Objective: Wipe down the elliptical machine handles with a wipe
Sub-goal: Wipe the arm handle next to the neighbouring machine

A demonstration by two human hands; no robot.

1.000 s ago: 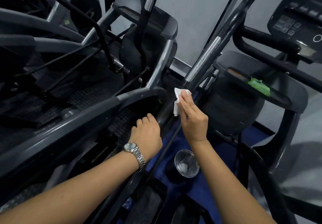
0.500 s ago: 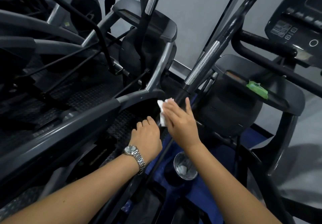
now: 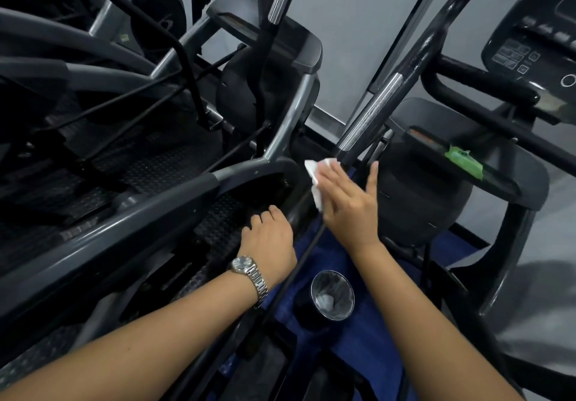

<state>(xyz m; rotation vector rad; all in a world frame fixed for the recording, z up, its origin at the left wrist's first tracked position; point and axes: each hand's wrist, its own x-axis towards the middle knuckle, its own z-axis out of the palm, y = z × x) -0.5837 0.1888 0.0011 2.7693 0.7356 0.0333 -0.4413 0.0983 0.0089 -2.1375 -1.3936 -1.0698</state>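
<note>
Forearms enter from the near edge, a wristwatch [image 3: 248, 271] on the left. Between them, below both sets of fingers, stands a small bin [image 3: 332, 295] lined with clear plastic; crumpled white scraps lie in the bottom, likely used wipes.

Left hand [image 3: 268, 240]: fingers curled down together over the dark lower bar [image 3: 299, 210], apparently bracing it; whether they truly clamp it I cannot tell.

Right hand [image 3: 350, 205]: flat, fingers extended and lying side by side, thumb splayed well apart. It presses the wipe [image 3: 314, 179] against the lower part of the handle arm [image 3: 371, 120]. White wipe shows past the fingertips and at the palm's left edge.

Handling judgement: wipe is thin, limp, probably damp, and will bunch or slip under a flat palm. Better wrapped round the tube and pinched. The handle itself is rigid and smooth.

Beyond the fingertips, a green wipes pack [image 3: 464, 163] rests on the shroud ledge [image 3: 514, 182]. Console [image 3: 530, 54] far right.
</note>
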